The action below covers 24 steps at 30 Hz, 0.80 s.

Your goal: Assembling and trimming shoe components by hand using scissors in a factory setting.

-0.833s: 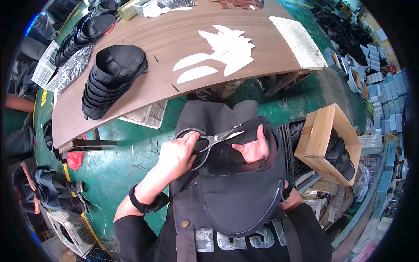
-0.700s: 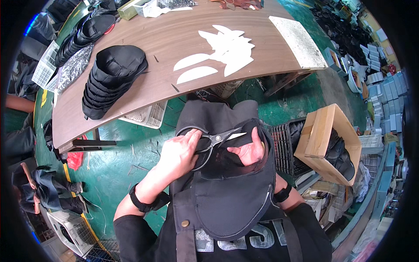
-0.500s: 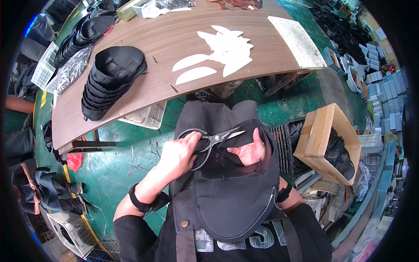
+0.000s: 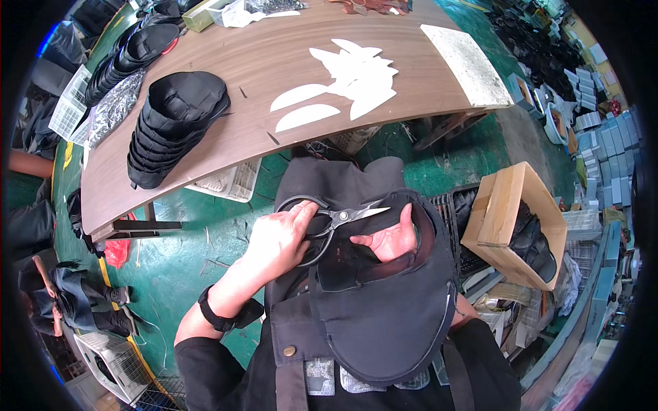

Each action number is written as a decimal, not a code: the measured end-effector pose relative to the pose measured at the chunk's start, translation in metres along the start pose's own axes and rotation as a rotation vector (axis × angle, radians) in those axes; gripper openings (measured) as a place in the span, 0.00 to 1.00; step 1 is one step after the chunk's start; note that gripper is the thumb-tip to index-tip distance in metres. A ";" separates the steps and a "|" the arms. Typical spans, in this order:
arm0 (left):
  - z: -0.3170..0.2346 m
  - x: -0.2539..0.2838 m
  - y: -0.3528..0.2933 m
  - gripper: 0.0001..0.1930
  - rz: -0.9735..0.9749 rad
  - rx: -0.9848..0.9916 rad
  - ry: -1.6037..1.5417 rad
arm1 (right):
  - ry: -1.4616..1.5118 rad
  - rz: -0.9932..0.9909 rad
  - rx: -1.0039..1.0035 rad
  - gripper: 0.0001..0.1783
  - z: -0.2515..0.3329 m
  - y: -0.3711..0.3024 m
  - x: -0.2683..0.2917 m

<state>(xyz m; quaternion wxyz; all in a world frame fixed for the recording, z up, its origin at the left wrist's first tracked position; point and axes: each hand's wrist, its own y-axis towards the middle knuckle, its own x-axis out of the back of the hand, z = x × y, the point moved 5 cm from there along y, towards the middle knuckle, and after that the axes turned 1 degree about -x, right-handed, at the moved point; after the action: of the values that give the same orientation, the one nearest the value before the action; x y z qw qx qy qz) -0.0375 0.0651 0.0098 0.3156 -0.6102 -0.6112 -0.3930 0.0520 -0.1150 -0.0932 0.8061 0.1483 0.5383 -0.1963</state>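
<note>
Holding a pair of black-handled scissors (image 4: 343,216) in the left hand (image 4: 277,240), a seated person worked on a black cloth piece (image 4: 387,322), which lay across the lap and chest, off the bench (image 4: 260,48) and beyond its front edge. The left fingers were wrapped around the handles; the blades, slightly parted, lay over the opening of the piece. The right hand (image 4: 394,240) showed palm up through that opening, its thumb extended; some of its fingers were hidden by the cloth, so whether they were grasping it could not be told.

Progress, as far as it could be judged, was partial. The piece in hand appeared to be midway through handling, with the scissors poised at it; no finished cut could be made out, and a pale line showed along its right-hand edge. Near the left front corner of the bench stood a nested stack of similar black pieces (image 4: 168,144); whether these were finished or waiting could not be determined. A few dark slivers (image 4: 273,138) near the front edge suggested that some cutting had been done.

White cut shapes (image 4: 367,79) lay toward the middle of the bench, apparently not in use, and a pale board (image 4: 466,65) lay along its right end. Beyond the right front corner, a cardboard box (image 4: 497,212) held further black items (image 4: 531,240), their state unclear.
</note>
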 end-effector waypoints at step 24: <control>-0.001 -0.007 0.006 0.35 0.024 0.019 -0.011 | 0.092 -0.011 -0.013 0.42 -0.012 0.000 -0.002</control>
<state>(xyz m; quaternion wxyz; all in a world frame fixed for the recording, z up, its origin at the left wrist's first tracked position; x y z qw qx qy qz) -0.0315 0.0603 0.0045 0.3228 -0.6167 -0.6093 -0.3797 0.0413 -0.1096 -0.0964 0.7803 0.1490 0.5769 -0.1900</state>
